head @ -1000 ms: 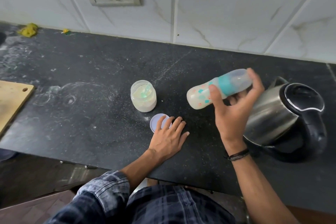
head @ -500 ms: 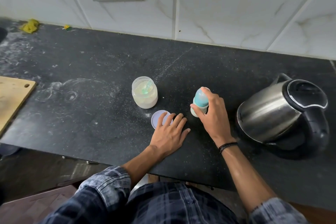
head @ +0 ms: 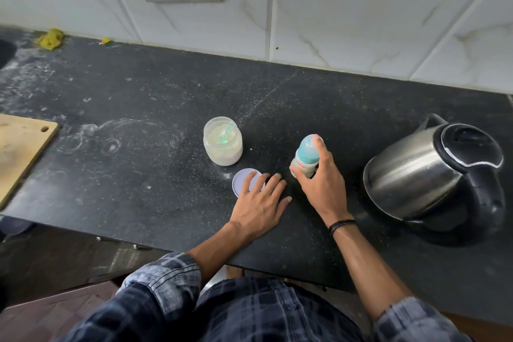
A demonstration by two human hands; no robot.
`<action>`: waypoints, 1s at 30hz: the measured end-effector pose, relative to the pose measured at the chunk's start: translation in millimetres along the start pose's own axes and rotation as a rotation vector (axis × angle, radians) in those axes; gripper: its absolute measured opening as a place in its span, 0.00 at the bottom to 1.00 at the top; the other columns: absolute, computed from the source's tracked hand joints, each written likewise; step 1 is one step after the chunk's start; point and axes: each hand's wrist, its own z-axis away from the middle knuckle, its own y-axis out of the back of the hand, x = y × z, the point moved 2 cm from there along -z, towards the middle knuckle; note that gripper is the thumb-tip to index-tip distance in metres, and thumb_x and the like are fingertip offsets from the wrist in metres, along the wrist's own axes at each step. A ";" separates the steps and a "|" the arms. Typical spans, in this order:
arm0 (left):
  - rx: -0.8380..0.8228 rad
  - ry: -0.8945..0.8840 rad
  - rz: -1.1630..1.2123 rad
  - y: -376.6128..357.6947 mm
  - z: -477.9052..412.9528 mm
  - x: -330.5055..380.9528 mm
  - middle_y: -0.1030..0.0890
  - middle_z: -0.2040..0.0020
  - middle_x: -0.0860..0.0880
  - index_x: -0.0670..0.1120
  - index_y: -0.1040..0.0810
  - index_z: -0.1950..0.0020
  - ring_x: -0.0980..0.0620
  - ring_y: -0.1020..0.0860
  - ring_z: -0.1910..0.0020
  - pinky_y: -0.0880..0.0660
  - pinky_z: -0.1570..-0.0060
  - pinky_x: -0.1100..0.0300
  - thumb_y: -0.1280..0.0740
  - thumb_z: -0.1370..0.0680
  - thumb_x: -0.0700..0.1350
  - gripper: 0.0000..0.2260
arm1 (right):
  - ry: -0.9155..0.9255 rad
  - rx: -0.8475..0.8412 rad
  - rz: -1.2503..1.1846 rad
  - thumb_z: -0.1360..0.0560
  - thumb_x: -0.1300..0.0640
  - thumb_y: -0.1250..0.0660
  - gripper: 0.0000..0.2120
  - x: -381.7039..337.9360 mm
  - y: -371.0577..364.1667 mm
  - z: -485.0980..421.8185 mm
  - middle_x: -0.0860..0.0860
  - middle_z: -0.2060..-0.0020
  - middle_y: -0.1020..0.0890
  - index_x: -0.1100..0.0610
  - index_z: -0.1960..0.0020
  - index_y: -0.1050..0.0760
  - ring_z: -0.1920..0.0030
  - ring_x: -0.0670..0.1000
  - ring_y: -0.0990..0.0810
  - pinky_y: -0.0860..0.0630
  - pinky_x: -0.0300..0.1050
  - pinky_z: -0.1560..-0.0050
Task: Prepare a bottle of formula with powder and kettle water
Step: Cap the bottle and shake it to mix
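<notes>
On counter [head: 138,180]: right hand [head: 322,183] grips upright bottle [head: 306,155]; left hand [head: 259,203] flat, fingers spread, touching lid [head: 243,179].

Black speckled bench, with pale, teal and steel things on it.
The bench [head: 138,175] is black stone flecked grey and smeared with white powder. The bottle [head: 306,153] has a teal collar over a cloudy white body with small red and teal marks. The clear jar [head: 223,153] shows cream inside and a mint-green scoop [head: 225,134]. The round lid [head: 243,179] is pale lilac, the kettle [head: 410,175] brushed silver and black, and the sleeves [head: 163,283] dark blue plaid.
</notes>
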 end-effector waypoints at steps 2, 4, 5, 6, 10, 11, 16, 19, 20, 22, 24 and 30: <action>-0.005 -0.001 0.000 -0.3 -0.3 0.8 0.23 0.30 0.48 0.48 0.22 0.31 0.45 0.25 0.33 0.31 0.29 0.39 0.43 0.15 0.60 0.21 | -0.020 0.028 -0.067 0.28 0.53 0.20 0.45 -6.7 9.9 -4.9 0.57 0.30 0.24 0.40 0.23 0.47 0.35 0.58 0.21 0.19 0.59 0.43; 0.003 -0.002 -0.005 -0.3 -1.0 0.8 0.23 0.30 0.48 0.48 0.22 0.32 0.44 0.25 0.33 0.32 0.30 0.39 0.43 0.15 0.59 0.21 | -0.042 0.111 -0.149 0.29 0.53 0.19 0.48 -19.2 29.2 -12.8 0.54 0.26 0.27 0.36 0.24 0.48 0.31 0.57 0.22 0.21 0.60 0.37; 0.006 -0.002 -0.007 0.2 -1.5 0.2 0.23 0.31 0.48 0.48 0.22 0.32 0.44 0.25 0.33 0.32 0.30 0.39 0.42 0.15 0.59 0.21 | -0.043 0.163 -0.184 0.30 0.53 0.19 0.49 -27.3 41.9 -17.8 0.50 0.24 0.29 0.36 0.23 0.49 0.30 0.55 0.23 0.22 0.60 0.36; 0.007 0.000 -0.007 0.5 -1.5 -0.1 0.23 0.31 0.48 0.48 0.23 0.32 0.44 0.25 0.33 0.32 0.30 0.39 0.42 0.15 0.59 0.20 | -0.029 0.209 -0.212 0.30 0.52 0.18 0.50 -36.7 56.1 -22.7 0.43 0.24 0.31 0.37 0.23 0.48 0.30 0.53 0.23 0.21 0.59 0.36; 0.020 -0.001 -0.006 0.1 0.4 0.6 0.23 0.31 0.49 0.48 0.23 0.31 0.45 0.25 0.33 0.33 0.30 0.40 0.42 0.15 0.59 0.20 | 0.146 0.440 -0.415 0.29 0.58 0.18 0.50 -76.1 107.5 -30.6 0.35 0.25 0.39 0.53 0.20 0.48 0.28 0.45 0.28 0.22 0.55 0.34; 0.023 0.000 -0.007 -0.2 0.1 0.5 0.23 0.31 0.49 0.48 0.22 0.31 0.45 0.25 0.33 0.33 0.30 0.40 0.42 0.15 0.59 0.20 | 0.161 0.496 -0.495 0.30 0.63 0.18 0.50 -79.0 109.2 -29.6 0.41 0.25 0.40 0.57 0.21 0.50 0.27 0.45 0.29 0.22 0.56 0.34; 0.009 -0.006 -0.006 -1.2 0.9 0.1 0.23 0.30 0.48 0.48 0.22 0.31 0.44 0.25 0.33 0.32 0.29 0.39 0.42 0.15 0.59 0.21 | -0.091 0.218 -0.647 0.33 0.63 0.18 0.49 -75.0 72.9 -16.9 0.37 0.32 0.28 0.46 0.22 0.42 0.41 0.46 0.18 0.19 0.59 0.41; -0.007 -0.001 -0.001 -1.2 -0.4 -0.5 0.23 0.30 0.49 0.49 0.23 0.31 0.45 0.25 0.32 0.32 0.29 0.39 0.43 0.15 0.59 0.21 | -0.030 0.400 -0.822 0.30 0.69 0.20 0.49 -92.0 82.8 -14.1 0.47 0.27 0.33 0.50 0.22 0.48 0.33 0.52 0.22 0.20 0.58 0.39; -0.009 0.002 -0.001 -0.9 -0.7 -0.2 0.23 0.30 0.49 0.49 0.23 0.31 0.45 0.25 0.32 0.32 0.29 0.39 0.43 0.15 0.59 0.21 | -0.005 0.451 -0.846 0.29 0.71 0.22 0.49 -95.3 84.5 -15.8 0.47 0.27 0.34 0.55 0.22 0.50 0.32 0.51 0.24 0.20 0.56 0.38; 0.005 -0.002 -0.005 -1.0 0.3 0.0 0.23 0.30 0.48 0.48 0.23 0.31 0.44 0.25 0.33 0.31 0.29 0.39 0.42 0.15 0.59 0.20 | 0.005 0.404 -0.776 0.30 0.69 0.21 0.49 -97.4 78.9 -20.0 0.40 0.29 0.33 0.56 0.22 0.50 0.35 0.47 0.23 0.20 0.59 0.39; 0.021 -0.012 -0.007 -1.2 1.3 -0.5 0.22 0.31 0.48 0.48 0.22 0.31 0.44 0.24 0.33 0.31 0.30 0.39 0.42 0.15 0.59 0.21 | -0.013 0.267 -0.711 0.32 0.65 0.18 0.48 -94.8 72.3 -18.2 0.34 0.32 0.29 0.52 0.22 0.44 0.38 0.47 0.20 0.20 0.64 0.40; 0.004 0.002 -0.001 -1.8 -0.1 -0.9 0.23 0.30 0.49 0.49 0.23 0.31 0.45 0.25 0.32 0.31 0.29 0.39 0.43 0.15 0.59 0.20 | 0.087 0.530 -0.808 0.29 0.74 0.25 0.50 -102.9 104.4 -31.0 0.49 0.28 0.38 0.64 0.22 0.58 0.30 0.47 0.24 0.21 0.54 0.36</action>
